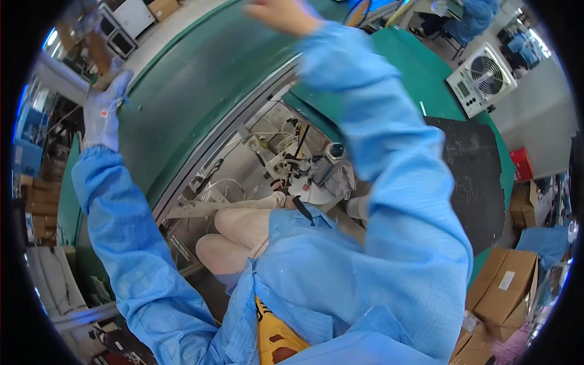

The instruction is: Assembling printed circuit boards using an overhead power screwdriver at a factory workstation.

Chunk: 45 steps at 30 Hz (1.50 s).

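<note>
My left hand (103, 115), in a whitish glove, is at the far left edge of the green bench top (182, 85). Its fingers look closed around the lower end of a blurred brown object (97, 55), whose kind I cannot make out. At the top of the view, my bare right hand (283, 15) is raised over the far side of the bench. Motion smears it and the frame cuts off part of its fingers, so anything in it is hidden. Blue work sleeves cover both my forearms.
Below the bench edge are tubing and metal fittings (280, 152). To the right, a white fan unit (483, 79) stands on a green surface beside a black mat (471, 176). Cardboard boxes (502, 286) are stacked at lower right. Another person in blue (471, 21) sits at far right.
</note>
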{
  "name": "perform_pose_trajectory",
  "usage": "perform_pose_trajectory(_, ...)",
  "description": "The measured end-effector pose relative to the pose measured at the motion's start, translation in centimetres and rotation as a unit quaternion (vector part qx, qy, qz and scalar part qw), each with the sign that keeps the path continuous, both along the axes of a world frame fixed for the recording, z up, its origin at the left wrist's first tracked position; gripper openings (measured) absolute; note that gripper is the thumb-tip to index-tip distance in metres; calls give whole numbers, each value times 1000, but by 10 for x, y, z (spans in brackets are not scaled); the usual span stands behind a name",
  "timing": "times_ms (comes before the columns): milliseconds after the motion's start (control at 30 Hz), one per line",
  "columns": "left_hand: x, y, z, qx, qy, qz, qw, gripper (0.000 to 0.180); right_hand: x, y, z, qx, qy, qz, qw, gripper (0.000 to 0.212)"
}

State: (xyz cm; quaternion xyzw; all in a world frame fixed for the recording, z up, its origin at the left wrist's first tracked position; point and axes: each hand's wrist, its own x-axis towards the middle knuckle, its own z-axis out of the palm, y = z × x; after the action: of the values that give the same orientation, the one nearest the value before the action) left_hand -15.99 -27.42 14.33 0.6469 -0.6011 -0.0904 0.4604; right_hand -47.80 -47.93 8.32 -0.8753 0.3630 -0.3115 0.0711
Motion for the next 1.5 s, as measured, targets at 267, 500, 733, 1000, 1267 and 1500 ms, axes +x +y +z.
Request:
perform_pose_trajectory(267, -38, -16, 2, -62, 15, 17, 998, 46, -393, 76, -128, 165, 329, -394, 842, 67)
perform_pose_trajectory(500, -44, 12, 18, -27, 29, 39, 998, 40, -429, 79, -172, 138, 216, -383, 888, 25)
perform_pose_trajectory(733, -20, 0, 1, -63, -76, 0, 995, 49, -315, 69, -86, -23, 28, -375, 926, 16)
perform_pose_trajectory(1000, -30, 17, 4, 16, -52, 56, 997, 64, -39, 153, 67, 93, -449, 176, 871, 12)
perform_pose_trajectory(1267, -53, 26, 17, 56, -36, 48, 997, 63, 78, 169, 113, 13, -546, 268, 794, 12)
perform_pose_trajectory(1500, -37, 31, 11, 52, -34, 50, 997, 58, 87, 177, 108, -36, -565, 251, 785, 15)
